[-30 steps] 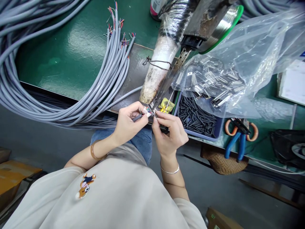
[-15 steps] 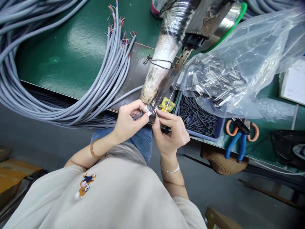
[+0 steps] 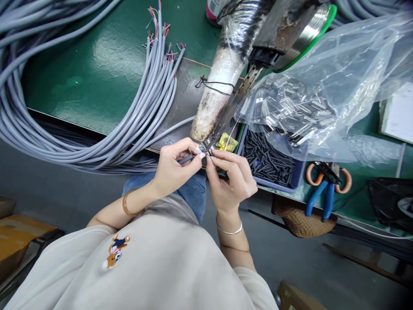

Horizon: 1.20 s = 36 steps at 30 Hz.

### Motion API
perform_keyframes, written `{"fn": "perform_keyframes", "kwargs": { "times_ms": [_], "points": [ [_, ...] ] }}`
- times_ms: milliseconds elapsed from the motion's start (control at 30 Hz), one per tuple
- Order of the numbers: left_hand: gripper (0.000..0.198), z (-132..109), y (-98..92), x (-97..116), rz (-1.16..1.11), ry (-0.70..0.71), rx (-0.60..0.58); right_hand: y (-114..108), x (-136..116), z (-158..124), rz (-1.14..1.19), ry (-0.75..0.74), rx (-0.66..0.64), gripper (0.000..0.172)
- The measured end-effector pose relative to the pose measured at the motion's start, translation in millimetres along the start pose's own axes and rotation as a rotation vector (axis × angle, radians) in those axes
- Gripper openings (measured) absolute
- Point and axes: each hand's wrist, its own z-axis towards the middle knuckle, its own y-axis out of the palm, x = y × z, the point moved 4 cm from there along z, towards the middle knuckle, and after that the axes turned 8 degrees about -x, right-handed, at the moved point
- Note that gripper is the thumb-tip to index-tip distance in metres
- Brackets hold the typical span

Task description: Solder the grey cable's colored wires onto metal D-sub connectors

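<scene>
My left hand (image 3: 174, 165) is closed in a pinch around a grey cable (image 3: 185, 159); its coloured wires (image 3: 202, 148) fan out past the fingertips. Close against it, my right hand (image 3: 232, 174) pinches a small metal connector (image 3: 211, 150) at the wire ends. Fingers partly cover the connector, so I cannot tell which wires are joined to it. The long metal shaft of a soldering iron (image 3: 253, 77) slants down to just above my fingertips. Beside it, a white wrapped tube (image 3: 213, 94) has its scorched mouth over the wires.
Grey cables (image 3: 129, 125) with stripped ends lie left. A yellow sponge (image 3: 227, 142) sits behind my right hand. Right of it are a blue tray (image 3: 290, 187) of black sleeves, a plastic bag (image 3: 351, 64) of connectors, pliers (image 3: 327, 189) and a solder spool (image 3: 309, 36).
My right fingertips have shifted slightly left, closer to my left hand. Both hands keep their pinch, and the view has moved a touch.
</scene>
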Motion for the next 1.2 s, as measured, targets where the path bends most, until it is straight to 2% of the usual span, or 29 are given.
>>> {"fn": "perform_keyframes", "kwargs": {
  "times_ms": [267,533,1200],
  "points": [
    [0.011,1.1,-1.8,2.8,-0.032,-0.005,-0.022,-1.2,-5.5,1.8,-0.038,-0.008,-0.007,0.02],
    [0.011,1.2,-2.1,-5.2,-0.069,-0.089,-0.03,0.8,-2.4,-2.4,-0.035,-0.033,-0.043,0.02],
    [0.013,2.7,-2.5,2.3,-0.041,-0.042,0.018,-0.5,-5.7,3.2,-0.039,-0.022,-0.015,0.019]
  ]
}}
